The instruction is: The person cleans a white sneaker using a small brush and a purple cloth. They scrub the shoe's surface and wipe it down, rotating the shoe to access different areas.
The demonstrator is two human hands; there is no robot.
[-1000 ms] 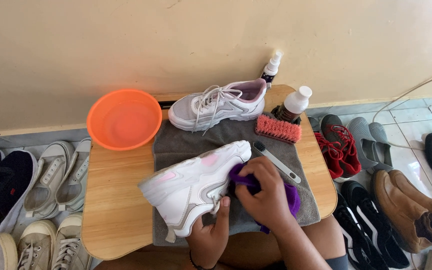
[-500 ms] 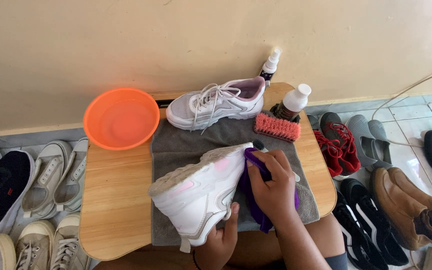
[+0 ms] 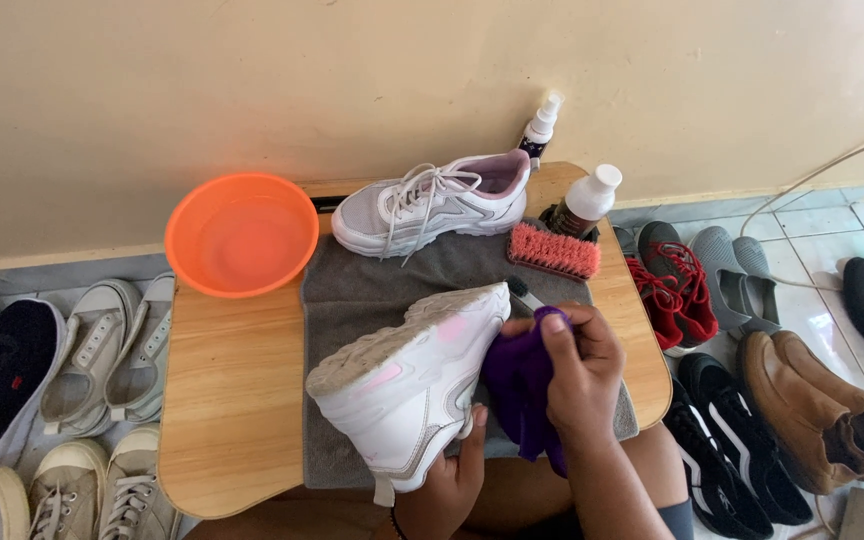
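Observation:
My left hand (image 3: 449, 478) grips a white sneaker (image 3: 407, 385) from below, tilted with its sole turned up and to the left. My right hand (image 3: 577, 372) holds a purple cloth (image 3: 517, 395) pressed against the side of that sneaker near the heel. Both are over a grey towel (image 3: 352, 290) spread on a small wooden table (image 3: 227, 400). The matching white sneaker (image 3: 432, 200) with laces lies on its sole at the towel's far edge.
An orange basin (image 3: 240, 233) sits at the table's far left. A pink brush (image 3: 553, 251), a white-capped bottle (image 3: 585, 200) and a spray bottle (image 3: 539, 129) stand at the far right. Several pairs of shoes lie on the floor on both sides.
The sneaker has been tipped further up, sole facing left, and the right hand with the purple cloth has moved from the toe side up along the shoe's side.

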